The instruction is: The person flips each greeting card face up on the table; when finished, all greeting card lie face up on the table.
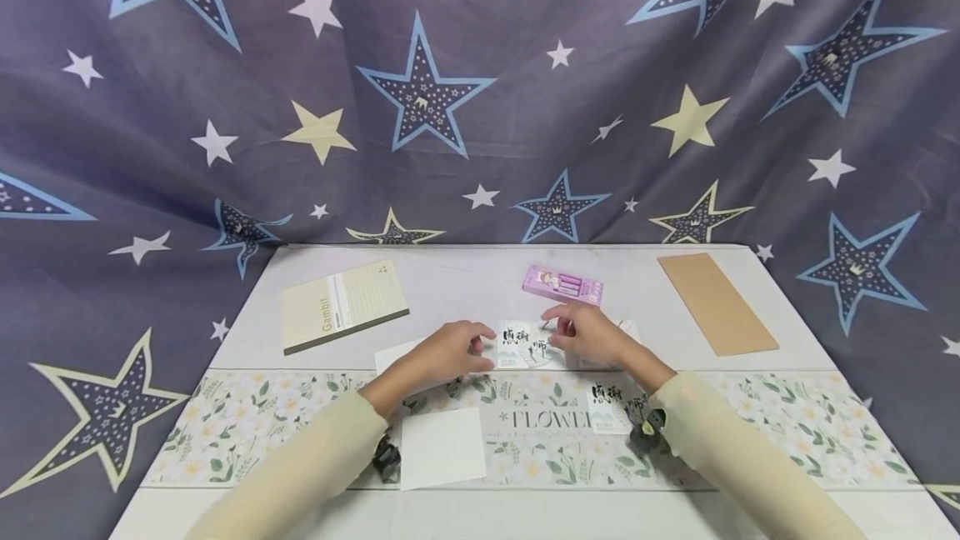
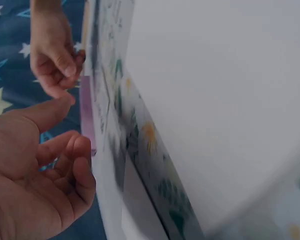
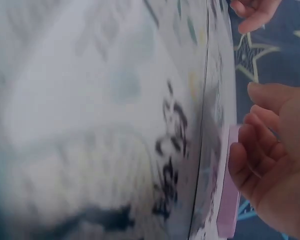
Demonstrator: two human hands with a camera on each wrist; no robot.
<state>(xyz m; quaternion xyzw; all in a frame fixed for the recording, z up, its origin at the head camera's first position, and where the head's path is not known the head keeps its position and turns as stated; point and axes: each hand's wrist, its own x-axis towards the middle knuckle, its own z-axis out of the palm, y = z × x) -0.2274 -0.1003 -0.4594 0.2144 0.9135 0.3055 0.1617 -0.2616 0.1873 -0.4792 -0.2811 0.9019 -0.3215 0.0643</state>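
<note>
My left hand (image 1: 452,350) hovers just left of a white card (image 1: 513,357) with black brush lettering, its fingers loosely bent and nothing between them. In the left wrist view the left hand (image 2: 35,175) shows a bare palm. Over the right side of that card is my right hand (image 1: 591,333), which partly covers another printed card (image 1: 628,328). The right wrist view shows the right hand (image 3: 277,155) with loosely curled fingers and no object in them. A third lettered card (image 1: 606,415) lies nearer, partly hidden by the right wrist's dark camera mount.
Blank white sheets (image 1: 442,448) lie near and under the left arm. A Gambit notebook (image 1: 367,298) is at back left, a purple box (image 1: 536,279) behind the right hand, a brown envelope-like piece (image 1: 716,302) at right. A floral strip (image 1: 810,432) crosses the table.
</note>
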